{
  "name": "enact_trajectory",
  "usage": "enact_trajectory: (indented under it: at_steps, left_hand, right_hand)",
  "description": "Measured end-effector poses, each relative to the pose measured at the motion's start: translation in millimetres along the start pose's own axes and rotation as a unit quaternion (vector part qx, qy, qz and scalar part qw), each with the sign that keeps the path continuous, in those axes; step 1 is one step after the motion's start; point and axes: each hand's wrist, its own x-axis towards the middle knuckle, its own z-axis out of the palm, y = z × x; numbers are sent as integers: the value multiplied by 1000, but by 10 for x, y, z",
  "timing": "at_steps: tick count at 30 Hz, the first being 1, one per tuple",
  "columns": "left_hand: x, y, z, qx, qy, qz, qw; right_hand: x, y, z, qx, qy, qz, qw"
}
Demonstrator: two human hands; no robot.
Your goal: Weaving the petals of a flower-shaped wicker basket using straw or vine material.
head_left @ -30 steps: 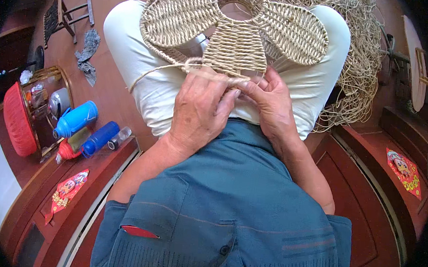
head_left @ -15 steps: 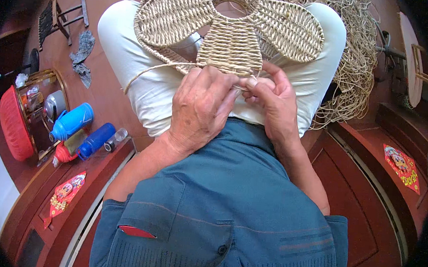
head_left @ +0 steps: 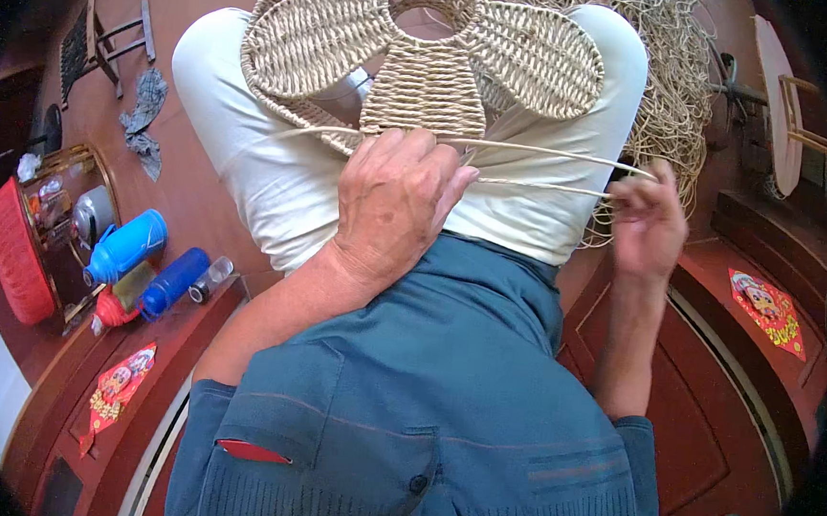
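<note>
A woven rope piece with petal-shaped panels round a central ring [head_left: 427, 84] rests across my lap, its near panel pointing toward me. My left hand [head_left: 394, 194] is closed at that panel's near edge, gripping the weave where the cord comes out; its fingertips are partly hidden. Off to the right, my right hand [head_left: 648, 217] is closed on a loop of the cord [head_left: 546, 152]. Two strands of it run nearly level and taut between my hands. A loose end of cord trails left from under my left hand.
A big heap of loose cord [head_left: 678, 113] lies on the floor at right, beside my knee. At left stand a blue thermos [head_left: 126, 248], a dark blue bottle [head_left: 176, 283] and a red basket [head_left: 23, 250]. Farther off are a small stool [head_left: 107, 45] and a grey cloth [head_left: 143, 124].
My right hand has moved away from the panel edge out to the right, drawing a long loop of cord with it. My left hand stays at the edge.
</note>
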Motion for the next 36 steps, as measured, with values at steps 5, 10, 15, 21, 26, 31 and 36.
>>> enact_trajectory:
  at_steps: [5,10,15,21,26,31,36]
  left_hand:
    - [23,-22,-4,-6,-5,12,1000]
    - [39,-52,-34,-9,-14,28,999]
    - [51,-51,-39,13,-36,47,998]
    - [60,34,50,161,-32,130,978]
    - [86,42,91,219,-31,179,959]
    - [101,67,120,185,-49,142,971]
    - [103,74,89,-10,-26,70,997]
  right_hand:
    - [533,-924,-1169,40,111,-37,992]
    - [978,-1730,-2286,41,242,-50,968]
    - [1012,-2369,-3112,88,391,-130,907]
    - [1029,-2052,-2784,-190,301,-74,932]
    - [956,-1308,-1467,-382,160,-112,903]
    - [655,-809,-304,-550,55,-215,805]
    - [238,-530,458,-674,52,-456,580]
